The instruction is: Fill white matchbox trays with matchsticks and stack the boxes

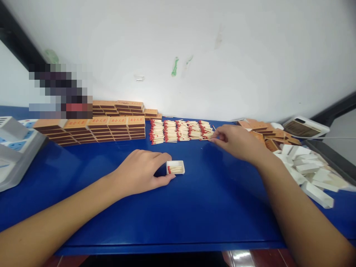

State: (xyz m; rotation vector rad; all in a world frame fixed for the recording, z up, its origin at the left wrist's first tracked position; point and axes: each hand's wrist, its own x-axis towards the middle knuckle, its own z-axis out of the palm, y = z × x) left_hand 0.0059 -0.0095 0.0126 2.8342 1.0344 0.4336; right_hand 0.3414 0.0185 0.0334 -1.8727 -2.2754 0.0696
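Between the thumb and index finger of my left hand point(143, 170) is a small white matchbox tray point(179, 164), resting on the blue table. Several red-tipped matches point(175, 170) lie inside it, along the near side. My right hand point(236, 141) reaches to the right end of a row of match piles point(182, 130). Its thumb and index finger are pinched at the ends of matches in the rightmost pile point(205, 130); how many they hold cannot be made out. The piles lie side by side, mostly with red heads to the left.
Stacked matchboxes point(108, 128) stand at the left, with more point(129, 105) behind. At the right are loose orange matchbox sleeves point(261, 129), white empty trays point(308, 167) and a white device point(306, 126) with a cable. A plastic container point(16, 167) sits far left. A white wall point(194, 44) rises behind.
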